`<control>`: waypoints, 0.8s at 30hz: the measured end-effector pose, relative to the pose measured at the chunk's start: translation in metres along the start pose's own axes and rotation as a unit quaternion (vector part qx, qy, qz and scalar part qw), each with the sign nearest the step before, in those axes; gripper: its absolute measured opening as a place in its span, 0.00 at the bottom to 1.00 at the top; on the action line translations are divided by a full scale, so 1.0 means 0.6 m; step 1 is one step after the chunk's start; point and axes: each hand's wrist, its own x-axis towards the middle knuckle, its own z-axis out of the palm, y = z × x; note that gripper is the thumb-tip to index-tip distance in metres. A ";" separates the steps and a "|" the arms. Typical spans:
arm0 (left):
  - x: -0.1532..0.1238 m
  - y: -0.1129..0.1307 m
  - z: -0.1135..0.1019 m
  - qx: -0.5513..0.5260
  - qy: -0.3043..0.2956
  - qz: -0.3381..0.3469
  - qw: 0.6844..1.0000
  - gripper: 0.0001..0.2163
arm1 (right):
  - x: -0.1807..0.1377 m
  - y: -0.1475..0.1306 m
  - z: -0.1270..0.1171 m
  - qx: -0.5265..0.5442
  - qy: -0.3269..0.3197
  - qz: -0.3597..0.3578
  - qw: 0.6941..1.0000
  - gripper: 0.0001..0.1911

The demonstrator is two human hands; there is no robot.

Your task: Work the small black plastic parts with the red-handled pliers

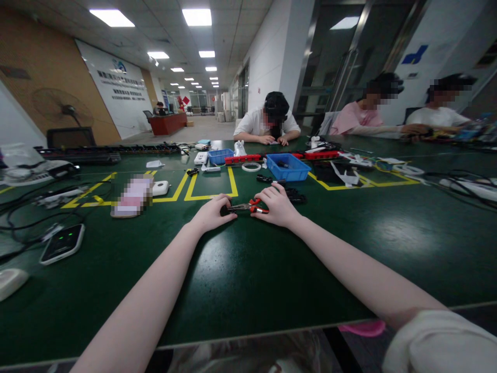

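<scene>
Resting on the dark green worktop, both bare hands meet near its middle, just this side of the yellow tape lines. The right hand has its grip closed around the red handles of the red-handled metal pliers, fingers curled over the top and thumb tucked below, so the handles sit squeezed narrow. The pliers lie low and nearly flat over the worktop, nose pointing towards the left hand. That hand's grip is narrow too, thumb and fingertips pinched on a small dark piece right at the pliers' nose; what the piece is cannot be told. Beyond the hands stand a blue plastic bin and, just left of it, a white ring of tape. On the far left wall hangs a white wall board with a small logo and rows of dark characters, too small to read. A blue mark shows on the white wall at the right, its shape angular, with no legible letters.
</scene>
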 end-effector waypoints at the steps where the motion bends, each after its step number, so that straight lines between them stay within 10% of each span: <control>1: 0.000 -0.001 0.000 -0.003 0.000 -0.001 1.000 0.10 | 0.000 0.000 0.000 -0.002 0.002 -0.001 1.000 0.23; 24: 0.003 0.005 -0.002 0.027 0.012 0.009 1.000 0.08 | -0.001 -0.002 -0.002 0.006 0.001 0.008 1.000 0.24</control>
